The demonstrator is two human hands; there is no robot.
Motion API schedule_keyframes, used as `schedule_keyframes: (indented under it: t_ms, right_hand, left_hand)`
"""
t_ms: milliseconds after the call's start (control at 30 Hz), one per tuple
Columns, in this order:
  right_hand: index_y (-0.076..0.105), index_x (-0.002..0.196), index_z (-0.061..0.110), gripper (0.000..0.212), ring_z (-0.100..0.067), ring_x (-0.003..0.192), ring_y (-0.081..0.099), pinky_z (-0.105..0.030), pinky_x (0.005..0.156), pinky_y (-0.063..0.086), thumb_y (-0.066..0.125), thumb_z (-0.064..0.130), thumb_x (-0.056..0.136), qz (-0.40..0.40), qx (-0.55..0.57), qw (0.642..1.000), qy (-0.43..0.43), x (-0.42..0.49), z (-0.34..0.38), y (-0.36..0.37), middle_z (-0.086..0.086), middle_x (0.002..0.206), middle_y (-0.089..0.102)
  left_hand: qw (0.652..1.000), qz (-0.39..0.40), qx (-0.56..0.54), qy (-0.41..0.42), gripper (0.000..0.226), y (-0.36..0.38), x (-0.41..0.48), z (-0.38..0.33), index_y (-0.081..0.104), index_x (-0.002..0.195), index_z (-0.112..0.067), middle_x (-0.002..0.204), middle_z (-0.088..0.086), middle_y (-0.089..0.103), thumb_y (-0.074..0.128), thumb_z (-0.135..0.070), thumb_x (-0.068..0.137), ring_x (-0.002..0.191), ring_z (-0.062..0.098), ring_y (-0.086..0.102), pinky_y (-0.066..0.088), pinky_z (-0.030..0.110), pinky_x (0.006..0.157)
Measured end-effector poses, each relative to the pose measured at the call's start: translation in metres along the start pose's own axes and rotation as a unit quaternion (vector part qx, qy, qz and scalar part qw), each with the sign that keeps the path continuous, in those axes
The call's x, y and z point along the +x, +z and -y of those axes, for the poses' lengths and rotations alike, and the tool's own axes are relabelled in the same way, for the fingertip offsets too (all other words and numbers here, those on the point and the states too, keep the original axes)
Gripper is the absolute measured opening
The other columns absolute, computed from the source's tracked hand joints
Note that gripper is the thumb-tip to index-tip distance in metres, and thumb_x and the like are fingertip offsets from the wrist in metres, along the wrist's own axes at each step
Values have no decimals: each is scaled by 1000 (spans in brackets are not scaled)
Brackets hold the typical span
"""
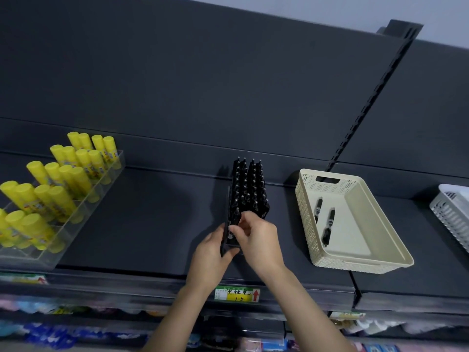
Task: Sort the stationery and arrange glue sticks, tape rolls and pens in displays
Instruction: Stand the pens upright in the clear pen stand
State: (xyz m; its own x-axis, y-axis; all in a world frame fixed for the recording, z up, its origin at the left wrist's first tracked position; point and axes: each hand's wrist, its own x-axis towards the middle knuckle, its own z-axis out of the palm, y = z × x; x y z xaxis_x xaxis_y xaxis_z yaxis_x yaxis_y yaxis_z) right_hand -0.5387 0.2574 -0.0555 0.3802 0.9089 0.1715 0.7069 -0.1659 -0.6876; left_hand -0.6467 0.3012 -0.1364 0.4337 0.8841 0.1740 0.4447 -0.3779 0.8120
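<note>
Pinching a slim, light, probably slippery black pen (230,233) near its top, the right grip (256,237) feeds the pen display (250,189), which the left grip (210,252) clasps.

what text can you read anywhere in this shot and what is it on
"中性笔" (handwritten, as best it reads): price tag on the shelf edge below the pen display
"1.5": same tag, beside a red up arrow
Too blurred to read: labels on the glue sticks, the left tag, the packets on lower shelves
</note>
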Motion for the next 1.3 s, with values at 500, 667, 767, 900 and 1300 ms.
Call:
schedule_keyframes:
  t_ms: [500, 667, 767, 900, 1300]
  right_hand:
    - [58, 81, 8, 20, -15, 66, 57, -28, 58, 47, 63, 25, 89, 13, -48, 999, -14, 1, 5, -8, -1, 72, 61]
    - [59, 82, 8, 18, -16, 69, 59, -29, 61, 50, 64, 24, 89, 14, -54, 998, -11, -1, 3, -9, -2, 76, 64]
    - [64, 95, 14, 13, -12, 77, 62, -27, 70, 53, 66, 23, 87, 13, -37, 999, 5, -5, -2, -14, 1, 85, 67]
    - [65, 103, 15, 18, -10, 81, 63, -26, 76, 53, 68, 21, 86, -2, -31, 999, 24, -9, -10, -26, 3, 89, 68]
    - [66, 107, 9, 20, -16, 87, 64, -25, 80, 51, 64, 15, 88, -62, -70, 992, 80, -23, -47, -62, -3, 98, 71]
  left_hand:
    - [992, 63, 107, -2, 45, -13, 11, -6, 50, 127, -23, 116, -3, 60, 65, -38, 87, 103, 13, 58, 52, 31, 82]
    - [990, 71, 122, 3, 42, -15, 11, -7, 52, 122, -23, 113, -2, 60, 66, -38, 86, 101, 14, 58, 52, 32, 81]
    - [989, 74, 131, 6, 42, -19, 8, -9, 54, 124, -23, 114, -2, 58, 66, -37, 86, 101, 14, 58, 51, 32, 82]
    - [980, 88, 176, 14, 39, -31, 3, -13, 58, 120, -20, 111, -3, 57, 63, -42, 88, 98, 14, 58, 51, 28, 81]
    - [924, 164, 312, 151, 34, -50, 1, -71, 60, 86, -19, 84, -8, 58, 54, -52, 88, 71, 10, 57, 50, 27, 63]
